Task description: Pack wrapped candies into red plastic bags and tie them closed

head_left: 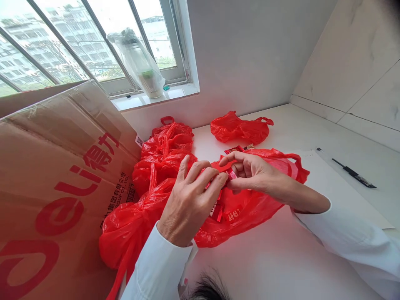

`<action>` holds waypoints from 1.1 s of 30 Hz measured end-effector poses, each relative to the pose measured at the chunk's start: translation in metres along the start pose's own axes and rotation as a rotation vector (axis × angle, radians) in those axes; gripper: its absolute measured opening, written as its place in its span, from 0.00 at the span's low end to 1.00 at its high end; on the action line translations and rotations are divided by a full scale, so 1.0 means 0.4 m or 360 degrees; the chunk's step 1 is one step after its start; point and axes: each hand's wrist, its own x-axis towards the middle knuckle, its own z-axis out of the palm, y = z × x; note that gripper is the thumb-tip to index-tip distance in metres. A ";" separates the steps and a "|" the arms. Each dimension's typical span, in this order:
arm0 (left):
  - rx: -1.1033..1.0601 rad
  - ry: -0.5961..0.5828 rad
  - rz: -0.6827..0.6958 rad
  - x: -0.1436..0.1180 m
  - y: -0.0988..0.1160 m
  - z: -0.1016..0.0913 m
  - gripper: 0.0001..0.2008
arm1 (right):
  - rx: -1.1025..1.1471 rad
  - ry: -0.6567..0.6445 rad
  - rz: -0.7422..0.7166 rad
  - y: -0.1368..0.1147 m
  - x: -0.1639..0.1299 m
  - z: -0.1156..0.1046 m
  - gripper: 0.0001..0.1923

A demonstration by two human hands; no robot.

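My left hand (190, 200) and my right hand (253, 173) meet above an open red plastic bag (250, 208) on the white counter. Both pinch small red wrapped packets (229, 174) between fingertips and thumbs. More red packets (218, 210) hang or lie just under my left fingers, inside the bag. Two loose packets (239, 149) lie on the counter just beyond the bag. Both arms wear white sleeves.
Several tied red bags (165, 150) are piled left of my hands, another red bag (240, 129) lies near the wall. A large cardboard box (53, 179) stands at the left. A black pen (354, 173) and a white sheet (337, 187) lie at the right. A bagged jar (140, 62) sits on the windowsill.
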 end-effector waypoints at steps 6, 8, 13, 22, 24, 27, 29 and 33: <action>0.0137 0.0000 -0.0214 0.014 0.023 0.004 0.08 | -0.0103 -0.0034 -0.0057 0.010 0.002 0.001 0.16; 0.0075 -0.0058 -0.0305 0.016 0.027 0.004 0.08 | -0.0120 -0.0053 -0.0055 0.012 0.002 0.000 0.16; -0.0024 -0.0160 -0.0429 0.017 0.029 -0.003 0.08 | -0.0081 -0.0072 -0.0051 0.007 -0.001 0.001 0.16; -0.0225 -0.0143 -0.0608 0.013 0.036 -0.008 0.07 | 0.0006 -0.0122 -0.0073 0.006 0.003 0.003 0.15; -0.0326 -0.0110 -0.0621 0.011 0.033 -0.012 0.08 | 0.0018 -0.0118 -0.0077 0.005 0.003 0.002 0.15; -0.0428 -0.0080 -0.0618 0.009 0.027 -0.022 0.08 | 0.0020 -0.0126 -0.0094 0.003 0.003 0.000 0.15; -0.0461 -0.0072 -0.0599 0.009 0.024 -0.029 0.08 | 0.0021 -0.0146 -0.0114 0.001 0.002 0.000 0.15; -0.0512 -0.0018 -0.0523 0.009 0.018 -0.037 0.09 | 0.0031 -0.0175 -0.0170 -0.002 0.000 0.000 0.15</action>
